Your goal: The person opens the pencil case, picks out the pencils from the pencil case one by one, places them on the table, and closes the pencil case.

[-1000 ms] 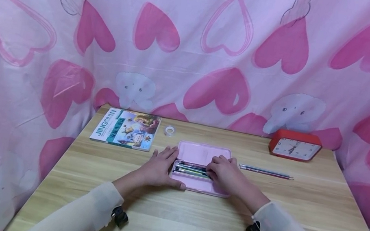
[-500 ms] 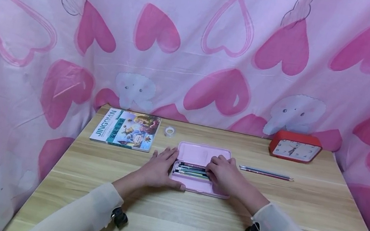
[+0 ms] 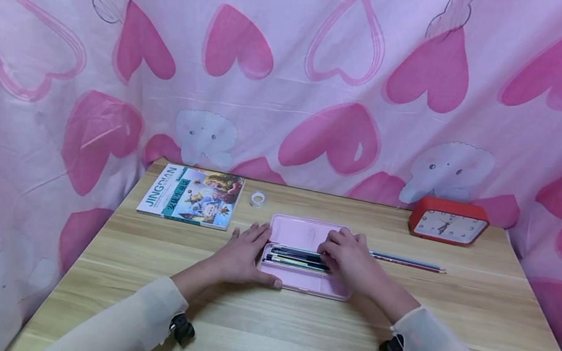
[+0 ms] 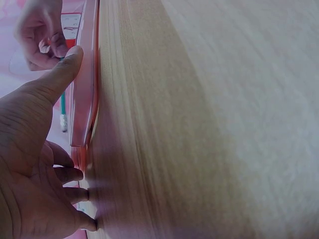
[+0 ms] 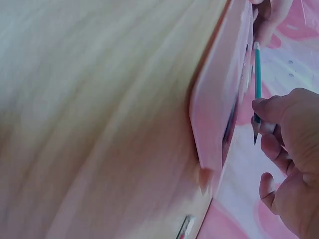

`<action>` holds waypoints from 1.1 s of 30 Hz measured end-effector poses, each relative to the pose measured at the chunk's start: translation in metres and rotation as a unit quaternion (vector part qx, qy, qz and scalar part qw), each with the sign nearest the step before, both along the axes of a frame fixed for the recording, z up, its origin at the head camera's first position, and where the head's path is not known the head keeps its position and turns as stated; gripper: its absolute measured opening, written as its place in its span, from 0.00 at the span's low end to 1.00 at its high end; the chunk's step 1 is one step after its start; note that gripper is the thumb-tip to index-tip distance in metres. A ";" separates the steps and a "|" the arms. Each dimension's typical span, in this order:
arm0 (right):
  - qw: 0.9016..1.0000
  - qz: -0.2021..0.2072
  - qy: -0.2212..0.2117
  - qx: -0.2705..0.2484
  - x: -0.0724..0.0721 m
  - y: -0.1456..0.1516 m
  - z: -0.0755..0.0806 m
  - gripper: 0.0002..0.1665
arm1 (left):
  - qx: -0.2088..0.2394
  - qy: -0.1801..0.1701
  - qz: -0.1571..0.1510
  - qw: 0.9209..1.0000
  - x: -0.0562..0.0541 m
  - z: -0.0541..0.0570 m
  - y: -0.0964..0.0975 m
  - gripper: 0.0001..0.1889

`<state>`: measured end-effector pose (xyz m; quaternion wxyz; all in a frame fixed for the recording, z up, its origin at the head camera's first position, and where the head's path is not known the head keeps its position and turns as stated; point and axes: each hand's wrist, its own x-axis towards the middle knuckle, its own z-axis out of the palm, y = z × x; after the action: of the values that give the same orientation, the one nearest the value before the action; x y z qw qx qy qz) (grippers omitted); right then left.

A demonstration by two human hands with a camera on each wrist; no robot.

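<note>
A pink pencil case (image 3: 291, 278) lies with its lid raised back on the table, several pencils (image 3: 296, 262) in its tray. Against its left end rests my left hand (image 3: 235, 257), fingers spread and thumb along the front edge, as the left wrist view also shows. My right hand (image 3: 355, 267) is over the case's right side. In the right wrist view it pinches a green pencil (image 5: 257, 74) between thumb and finger near the sharpened tip. This pencil is just above the case.
Beyond the right hand lie pencils (image 3: 409, 263) on the table. A red clock (image 3: 450, 223) stands at the back right. A book (image 3: 192, 196) lies back left, with a tape roll (image 3: 257, 198) beside it. A pink heart-patterned curtain (image 3: 250, 95) hangs behind.
My right hand has lifted from inside the case and shifted slightly right and back, with the green pencil now in its pinch. My left hand has stayed put.
</note>
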<state>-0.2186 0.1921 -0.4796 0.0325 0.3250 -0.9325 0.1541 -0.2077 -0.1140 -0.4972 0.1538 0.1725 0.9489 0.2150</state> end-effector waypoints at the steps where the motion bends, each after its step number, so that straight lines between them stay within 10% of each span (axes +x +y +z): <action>1: 1.000 -0.004 0.001 -0.006 0.000 0.003 0.002 0.13 | -0.001 0.001 0.000 1.000 0.000 0.000 0.000 0.74; 33: 0.990 -0.141 -0.008 -0.017 0.003 0.143 0.006 0.14 | -0.005 0.001 -0.003 1.000 -0.001 0.000 0.000 0.73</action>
<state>-0.2158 0.3347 -0.4732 0.0518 0.1885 -0.9664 0.1667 -0.2084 -0.1136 -0.4967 0.1540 0.1747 0.9496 0.2097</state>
